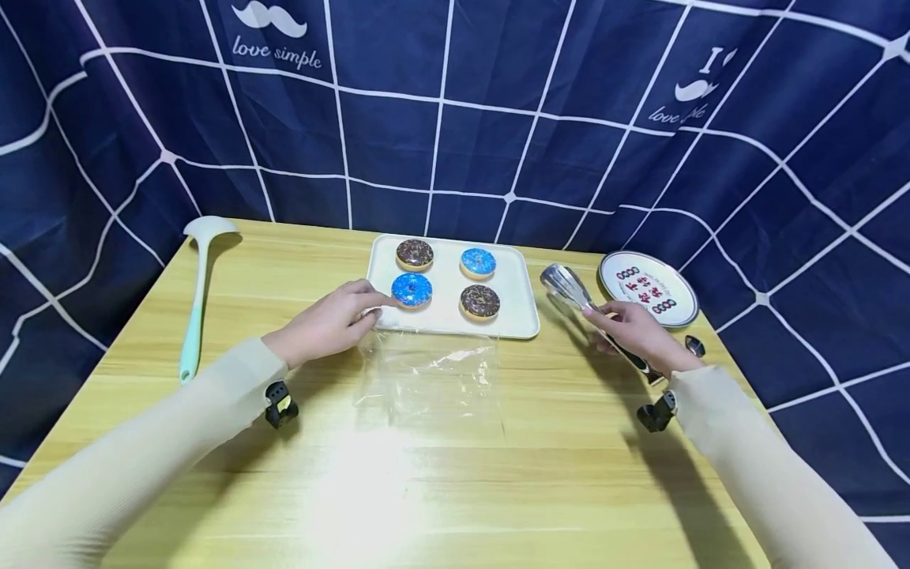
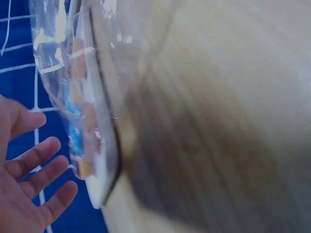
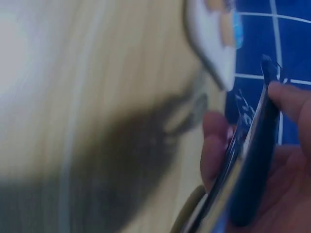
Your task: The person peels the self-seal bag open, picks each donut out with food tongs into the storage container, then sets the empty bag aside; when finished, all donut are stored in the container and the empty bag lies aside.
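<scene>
My left hand (image 1: 337, 322) is at the left front corner of a white tray (image 1: 522, 304), its fingertips close to the nearer blue-iced donut (image 1: 412, 291). In the left wrist view its fingers (image 2: 60, 204) are spread and hold nothing. The tray bears a second blue donut (image 1: 478, 262) and two chocolate donuts, one front right (image 1: 479, 303), one back left (image 1: 415, 254). A clear plastic bag (image 1: 434, 387) lies in front of the tray. My right hand (image 1: 636, 332) grips metal tongs (image 1: 566, 286) with dark handles, raised right of the tray.
A white ladle with a mint handle (image 1: 193, 340) lies at the left. Back right is a white plate (image 1: 664, 284) with red patterns. A small dark shiny thing (image 1: 695, 346) sits beyond my right wrist. A dark blue checked cloth (image 1: 391, 142) hangs behind the wooden table (image 1: 540, 490).
</scene>
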The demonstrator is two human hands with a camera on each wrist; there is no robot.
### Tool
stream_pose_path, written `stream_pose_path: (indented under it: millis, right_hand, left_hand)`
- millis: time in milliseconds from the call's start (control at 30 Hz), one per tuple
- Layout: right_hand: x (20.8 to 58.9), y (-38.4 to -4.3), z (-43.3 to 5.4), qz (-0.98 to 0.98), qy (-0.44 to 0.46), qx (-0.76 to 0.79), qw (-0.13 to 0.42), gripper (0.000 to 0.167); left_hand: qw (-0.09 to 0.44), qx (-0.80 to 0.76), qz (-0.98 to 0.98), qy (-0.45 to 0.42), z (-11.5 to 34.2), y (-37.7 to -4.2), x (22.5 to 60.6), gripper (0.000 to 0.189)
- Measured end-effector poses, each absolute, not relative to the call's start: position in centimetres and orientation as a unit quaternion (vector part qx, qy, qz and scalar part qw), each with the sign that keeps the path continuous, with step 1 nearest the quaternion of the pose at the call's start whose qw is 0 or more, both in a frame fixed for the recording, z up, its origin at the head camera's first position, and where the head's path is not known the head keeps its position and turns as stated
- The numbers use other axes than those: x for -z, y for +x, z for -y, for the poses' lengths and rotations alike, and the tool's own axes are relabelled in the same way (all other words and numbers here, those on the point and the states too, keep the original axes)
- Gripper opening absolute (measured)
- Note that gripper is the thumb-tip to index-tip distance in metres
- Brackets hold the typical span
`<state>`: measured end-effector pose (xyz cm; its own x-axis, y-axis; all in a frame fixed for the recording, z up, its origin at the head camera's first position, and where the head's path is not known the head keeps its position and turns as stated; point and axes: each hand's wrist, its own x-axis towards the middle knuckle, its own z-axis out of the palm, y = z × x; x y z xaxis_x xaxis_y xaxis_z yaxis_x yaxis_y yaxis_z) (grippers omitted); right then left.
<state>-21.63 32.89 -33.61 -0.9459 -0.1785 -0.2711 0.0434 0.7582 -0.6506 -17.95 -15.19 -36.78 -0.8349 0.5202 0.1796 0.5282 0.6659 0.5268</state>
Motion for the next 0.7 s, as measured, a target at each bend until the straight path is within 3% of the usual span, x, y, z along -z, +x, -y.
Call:
stream_pose_path:
  millis: [133,367,700]
  right_hand:
    - [34.8,-22.0,-33.5,-0.953,-0.039,0.279,0.113,0.051]
    - [36.0,-22.9,-33.4,-0.984,-0.067,0.163,0.027,0.050]
    - [36.5,-23.6,-32.2,-0.988,-0.045,0.141,0.032,0.041]
  left_hand:
    - [0.025,0.246,0.911,-0.330,14.3,-16.9,36.1,0.046]
    - [-0.021,0.117,0.905,-0.408,13.0,-14.5,36.9,0.071]
    - [-0.074,0.072,0.900,-0.423,12.7,-12.9,38.4,0.072]
